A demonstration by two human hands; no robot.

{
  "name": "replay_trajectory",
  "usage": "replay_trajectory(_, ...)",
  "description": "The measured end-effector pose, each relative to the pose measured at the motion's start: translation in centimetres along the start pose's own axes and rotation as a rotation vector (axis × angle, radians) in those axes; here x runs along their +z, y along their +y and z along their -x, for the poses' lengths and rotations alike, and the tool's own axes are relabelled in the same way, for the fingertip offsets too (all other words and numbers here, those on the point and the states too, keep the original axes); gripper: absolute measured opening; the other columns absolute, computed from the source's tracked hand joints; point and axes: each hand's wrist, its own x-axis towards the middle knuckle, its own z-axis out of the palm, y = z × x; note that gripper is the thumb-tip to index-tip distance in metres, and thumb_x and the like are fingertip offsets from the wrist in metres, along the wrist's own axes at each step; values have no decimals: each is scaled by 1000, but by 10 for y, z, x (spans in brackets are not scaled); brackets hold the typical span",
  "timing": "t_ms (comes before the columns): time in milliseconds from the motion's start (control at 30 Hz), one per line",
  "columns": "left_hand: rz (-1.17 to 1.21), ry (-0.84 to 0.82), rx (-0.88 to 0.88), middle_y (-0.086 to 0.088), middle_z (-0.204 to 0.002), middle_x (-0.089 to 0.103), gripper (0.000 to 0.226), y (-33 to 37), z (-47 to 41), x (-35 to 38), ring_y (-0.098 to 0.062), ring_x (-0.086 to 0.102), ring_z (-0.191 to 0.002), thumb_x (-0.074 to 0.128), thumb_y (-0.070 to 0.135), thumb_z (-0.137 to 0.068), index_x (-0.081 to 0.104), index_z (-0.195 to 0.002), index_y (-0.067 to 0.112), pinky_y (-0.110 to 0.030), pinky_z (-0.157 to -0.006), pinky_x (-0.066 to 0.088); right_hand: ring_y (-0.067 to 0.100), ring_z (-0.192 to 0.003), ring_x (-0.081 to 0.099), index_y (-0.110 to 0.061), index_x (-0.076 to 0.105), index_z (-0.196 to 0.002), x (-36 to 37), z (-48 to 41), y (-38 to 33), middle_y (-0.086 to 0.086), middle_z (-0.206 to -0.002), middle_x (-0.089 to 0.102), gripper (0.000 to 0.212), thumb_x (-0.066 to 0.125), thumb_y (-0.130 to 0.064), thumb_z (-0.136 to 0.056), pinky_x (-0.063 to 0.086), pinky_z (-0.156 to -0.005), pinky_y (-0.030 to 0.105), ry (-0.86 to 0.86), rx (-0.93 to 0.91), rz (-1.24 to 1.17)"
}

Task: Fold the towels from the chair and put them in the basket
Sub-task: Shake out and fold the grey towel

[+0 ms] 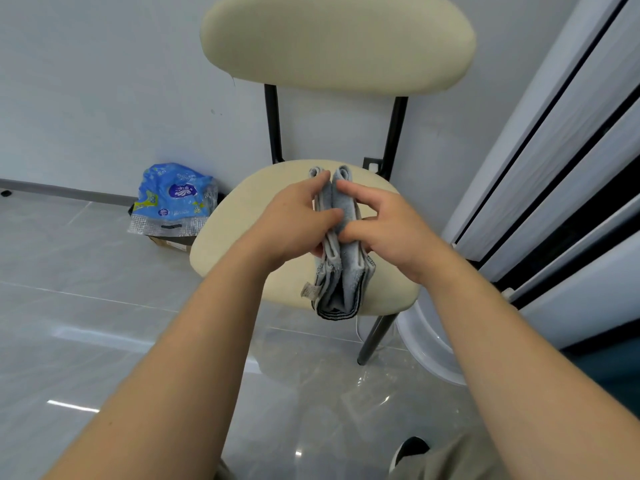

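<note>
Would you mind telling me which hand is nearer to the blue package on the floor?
Left. The left hand grips the gray towel on the side toward the blue package; the right hand grips the towel's other side, farther away.

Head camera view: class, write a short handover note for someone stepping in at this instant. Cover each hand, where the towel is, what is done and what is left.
Left hand: grips the gray towel from its left side.
Right hand: pinches the same towel from the right.
Towel: folded into a narrow layered bundle, held over the chair seat.
Done: this towel looks nearly folded; no other towel shows on the seat.
Left: finish the fold and put it in the basket. The white rim beside the chair may be it; I cannot tell.
</note>
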Motion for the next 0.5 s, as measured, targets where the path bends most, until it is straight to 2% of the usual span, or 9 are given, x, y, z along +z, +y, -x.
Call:
replay_trajectory(67,-7,-10,8,12,-121,55,67,0,1,0,-17,73,-73,59,17,-95,32,-156,27,-33,-62,61,4,-73,66,-31,49,-147,1,1,0,-8,-127,68,78,65,-1,-76,48,-64,17,-6,-11,-11)
replay_trajectory(133,-12,-9,24,12,-127,55,66,0,2,1,-13,72,-81,60,25,-97,30,-157,26,-33,-68,61,10,-80,68,-27,48,-148,2,2,1,-9,-119,70,74,62,0,-80,51,-67,24,-20,-23,-82)
replay_trajectory(233,-81,8,61,28,-121,54,61,-1,1,-1,-2,59,-107,58,44,-97,37,-153,29,-26,-93,52,15,-71,63,-24,40,-152,5,2,0,-6,-109,66,62,47,0,-95,53,-63,30,-64,-1,-386)
replay_trajectory(300,-97,5,80,25,-113,63,51,-2,2,-3,0,61,-106,61,48,-94,50,-142,34,-25,-94,51,21,-69,64,-25,36,-153,6,2,-1,-1,-118,64,59,44,-3,-99,55,-63,35,-77,33,-571)
replay_trajectory(367,-95,-3,83,14,-109,69,43,-6,1,-4,-3,65,-99,66,39,-90,56,-131,34,-26,-85,56,28,-71,64,-26,34,-154,6,2,0,2,-126,62,56,44,-8,-102,57,-65,39,-77,67,-654)
replay_trajectory(433,-89,-8,63,7,-109,66,37,-9,0,-5,-8,65,-92,66,20,-89,58,-121,36,-30,-77,56,32,-74,66,-25,32,-154,7,2,0,7,-135,57,49,41,-17,-107,58,-68,40,-84,98,-669)
replay_trajectory(467,-65,-8,52,3,-109,65,42,-10,-1,-5,-12,65,-88,64,13,-87,58,-121,37,-35,-74,57,33,-75,68,-25,32,-153,7,1,0,10,-138,55,46,39,-22,-108,59,-69,40,-82,114,-675)
replay_trajectory(500,-34,-9,33,-2,-115,66,52,-11,-2,-6,-17,68,-85,61,8,-86,56,-130,34,-39,-73,58,33,-77,70,-23,34,-152,7,0,0,11,-139,56,43,39,-25,-109,59,-70,40,-58,129,-673)
